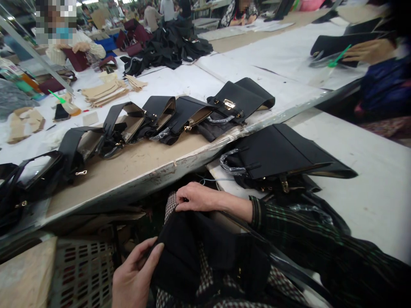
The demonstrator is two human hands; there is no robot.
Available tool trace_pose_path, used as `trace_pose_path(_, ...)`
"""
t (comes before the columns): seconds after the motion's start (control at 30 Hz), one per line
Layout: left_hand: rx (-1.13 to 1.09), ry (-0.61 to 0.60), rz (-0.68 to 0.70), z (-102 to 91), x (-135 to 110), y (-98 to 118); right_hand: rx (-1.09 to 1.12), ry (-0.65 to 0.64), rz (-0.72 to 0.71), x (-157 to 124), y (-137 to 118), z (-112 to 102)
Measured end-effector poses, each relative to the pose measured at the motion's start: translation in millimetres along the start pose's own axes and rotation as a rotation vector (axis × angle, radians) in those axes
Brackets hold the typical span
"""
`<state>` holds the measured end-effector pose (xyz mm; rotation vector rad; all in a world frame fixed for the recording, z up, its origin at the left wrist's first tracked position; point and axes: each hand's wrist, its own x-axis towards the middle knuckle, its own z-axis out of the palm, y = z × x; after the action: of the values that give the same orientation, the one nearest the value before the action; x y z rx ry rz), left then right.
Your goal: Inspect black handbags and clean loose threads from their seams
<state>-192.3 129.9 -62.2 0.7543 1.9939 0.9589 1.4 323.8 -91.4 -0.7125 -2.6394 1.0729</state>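
Note:
A black handbag (183, 252) lies across my lap over checked cloth, its dark fabric spread toward me. My left hand (138, 269) pinches its near left edge between thumb and fingers. At the upper edge my right hand (199, 197) is closed over the material, the wrist reaching in from the right. A gold-coloured piece of hardware shows low on the bag. Just beyond my right forearm, another black handbag (276, 154) with a plastic-wrapped handle rests on a white surface (369, 192).
Several black handbags (189, 113) line the long worktable (154, 171). Behind them lie tan pieces (104, 92), a glue bottle (69, 105) and a black pile (173, 42). A plastic crate (85, 269) stands lower left. Co-workers sit across and at right, one hand (369, 51) near a black piece.

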Motion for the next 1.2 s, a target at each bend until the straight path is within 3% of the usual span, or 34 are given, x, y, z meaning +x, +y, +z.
trace_pose_path(0.23,-0.041,-0.002,0.035,4.6,-0.5,2.6,-0.048,0.008,0.033,2.0,-7.3,2.2)
trace_pose_path(0.4,-0.100,-0.196,-0.004,3.5,10.9,-1.9,-0.018,-0.002,0.133,1.5,-22.7,-0.4)
trace_pose_path(0.53,0.124,-0.349,0.093,2.0,22.9,6.8,0.068,-0.077,0.032,4.1,-29.4,1.4)
trace_pose_path(0.7,0.557,-0.397,0.264,13.6,33.7,36.8,-0.043,-0.155,-0.108,5.3,-29.9,6.2)
trace_pose_path(0.83,0.633,-0.406,0.288,19.5,32.2,46.2,-0.070,-0.115,-0.109,-0.6,-29.0,7.2)
trace_pose_path(1.0,0.608,-0.412,0.246,0.2,12.1,29.0,-0.061,-0.091,-0.102,-5.5,-24.6,10.0)
trace_pose_path(1.2,0.428,-0.434,0.152,-33.2,-7.3,1.6,0.011,-0.081,-0.104,-5.5,-24.2,10.3)
